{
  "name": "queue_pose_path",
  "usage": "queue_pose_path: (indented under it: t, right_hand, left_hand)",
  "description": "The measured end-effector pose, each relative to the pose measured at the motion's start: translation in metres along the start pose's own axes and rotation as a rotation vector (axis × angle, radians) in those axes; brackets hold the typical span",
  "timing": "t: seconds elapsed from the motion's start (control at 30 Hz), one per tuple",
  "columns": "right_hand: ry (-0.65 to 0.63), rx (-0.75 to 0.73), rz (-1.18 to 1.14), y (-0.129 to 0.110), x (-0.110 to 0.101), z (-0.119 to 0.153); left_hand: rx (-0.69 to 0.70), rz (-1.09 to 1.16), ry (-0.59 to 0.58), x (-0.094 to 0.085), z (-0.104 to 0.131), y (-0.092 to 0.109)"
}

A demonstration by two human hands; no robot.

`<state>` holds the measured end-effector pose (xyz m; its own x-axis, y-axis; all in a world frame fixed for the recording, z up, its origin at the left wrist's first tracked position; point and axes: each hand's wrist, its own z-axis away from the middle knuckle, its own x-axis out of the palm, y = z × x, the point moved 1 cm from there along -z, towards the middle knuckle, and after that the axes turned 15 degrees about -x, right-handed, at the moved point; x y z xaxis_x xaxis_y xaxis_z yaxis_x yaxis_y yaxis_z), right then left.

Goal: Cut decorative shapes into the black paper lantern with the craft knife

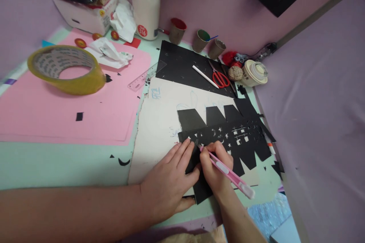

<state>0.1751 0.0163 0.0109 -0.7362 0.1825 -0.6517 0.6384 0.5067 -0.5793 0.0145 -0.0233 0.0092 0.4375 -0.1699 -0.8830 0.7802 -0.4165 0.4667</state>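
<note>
Black card (211, 121) with trapezoid tabs along its edges lies on a white sheet (148, 133). Small stars, moons and a lattice are cut through it. My left hand (173, 171) lies flat on the card's left part, fingers stretched out. Pinched in my right hand (215, 163) is a pink craft knife (232, 176), its blade against the card just right of my left fingertips. The knife's rear end points down and to the right.
Behind the card lie black paper (182, 64), red scissors (220, 79), a white pen (205, 76) and a ruler (142, 78). Yellow tape (97, 79) rests on pink paper (114, 110) at left. Paint cups (177, 32), a bottle (146, 11) and a lidded tub (254, 74) line the wall.
</note>
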Motion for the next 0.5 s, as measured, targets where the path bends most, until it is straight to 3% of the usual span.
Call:
queue_pose_path:
  t: [0.5]
  right_hand:
    - [-0.012,-0.009,-0.015,0.0011,-0.0001,0.0003]
  left_hand:
    - [0.003,-0.010,-0.006,0.0002,0.0002,-0.0012]
